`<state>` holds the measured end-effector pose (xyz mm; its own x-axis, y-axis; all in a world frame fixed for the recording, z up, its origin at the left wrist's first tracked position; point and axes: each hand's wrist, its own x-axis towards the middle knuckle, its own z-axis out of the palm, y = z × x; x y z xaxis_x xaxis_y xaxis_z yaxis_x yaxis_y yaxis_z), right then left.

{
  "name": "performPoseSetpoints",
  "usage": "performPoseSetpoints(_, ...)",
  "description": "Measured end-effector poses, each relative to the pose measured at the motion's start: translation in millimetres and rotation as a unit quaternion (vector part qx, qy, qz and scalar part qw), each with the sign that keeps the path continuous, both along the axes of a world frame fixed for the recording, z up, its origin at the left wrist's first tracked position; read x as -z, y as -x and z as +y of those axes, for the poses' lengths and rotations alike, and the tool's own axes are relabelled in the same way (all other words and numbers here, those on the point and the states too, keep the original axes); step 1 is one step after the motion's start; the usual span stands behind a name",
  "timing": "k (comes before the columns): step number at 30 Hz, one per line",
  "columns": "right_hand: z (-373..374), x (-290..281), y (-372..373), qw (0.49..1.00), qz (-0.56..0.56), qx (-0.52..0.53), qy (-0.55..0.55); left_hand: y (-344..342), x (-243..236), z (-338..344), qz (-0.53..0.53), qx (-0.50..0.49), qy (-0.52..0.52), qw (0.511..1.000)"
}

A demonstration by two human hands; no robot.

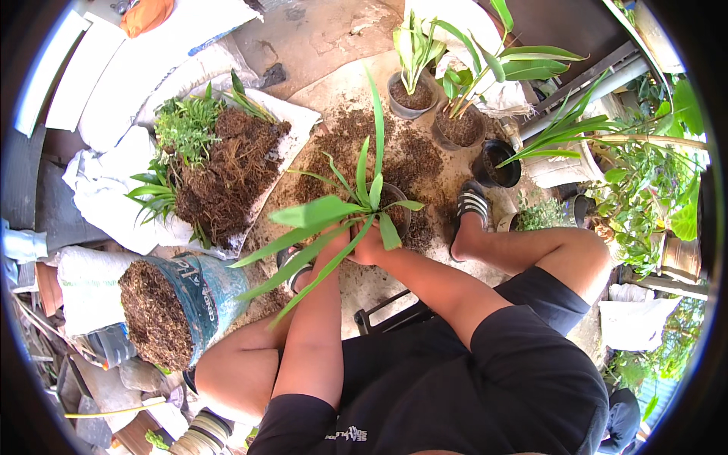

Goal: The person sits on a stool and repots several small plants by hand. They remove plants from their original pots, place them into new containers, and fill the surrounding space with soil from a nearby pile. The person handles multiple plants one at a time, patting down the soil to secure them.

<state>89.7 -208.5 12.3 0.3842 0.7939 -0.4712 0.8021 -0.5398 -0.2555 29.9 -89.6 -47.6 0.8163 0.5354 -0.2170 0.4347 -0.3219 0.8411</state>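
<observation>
A plant with long strap-like green leaves (311, 213) stands in front of me, its leaves fanning out over my wrists. My right hand (369, 247) is closed at the base of this plant, fingers partly covered by leaves. Close beside it is my left hand (334, 236), also at the plant's base; leaves hide its fingers. Just beyond the hands is a dark round pot (403, 215), partly covered by the leaves. Loose brown potting mix (413, 163) lies scattered on the ground around the pot.
At left, uprooted plants with a root clump (227, 178) lie on a white sack (102, 186). A blue bag of potting mix (216, 292) leans near my left knee. Potted plants (410, 95) stand at the back, with a black pot (500, 164) at right. Foliage (644, 174) lines the right side.
</observation>
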Motion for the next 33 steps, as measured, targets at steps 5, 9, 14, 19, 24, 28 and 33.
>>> performPoseSetpoints(5, -6, 14, -18, 0.996, 0.084, 0.002, 0.041, -14, -47, -13, 0.074, 0.020, -0.023, 0.997)
performPoseSetpoints(9, 10, -39, -20, 0.988, 0.103, -0.029, 0.107, 4, -32, 0, 0.048, -0.002, -0.050, 0.998)
performPoseSetpoints(14, -39, 11, -13, 0.991, 0.082, 0.012, 0.104, -16, -92, -26, 0.101, -0.015, 0.109, 0.989)
performPoseSetpoints(19, -30, -34, -18, 0.989, 0.058, 0.008, 0.137, 5, -10, 7, 0.068, 0.064, -0.125, 0.988)
performPoseSetpoints(24, -45, -59, -22, 0.961, 0.024, 0.026, 0.274, -3, 1, -4, 0.046, -0.009, 0.009, 0.999)
performPoseSetpoints(28, -40, -61, -19, 0.962, 0.036, 0.075, 0.259, -7, -14, -8, 0.109, 0.010, -0.122, 0.986)
performPoseSetpoints(33, -33, -75, -14, 0.959, 0.132, 0.028, 0.248, -1, -2, 3, 0.084, -0.001, -0.060, 0.995)
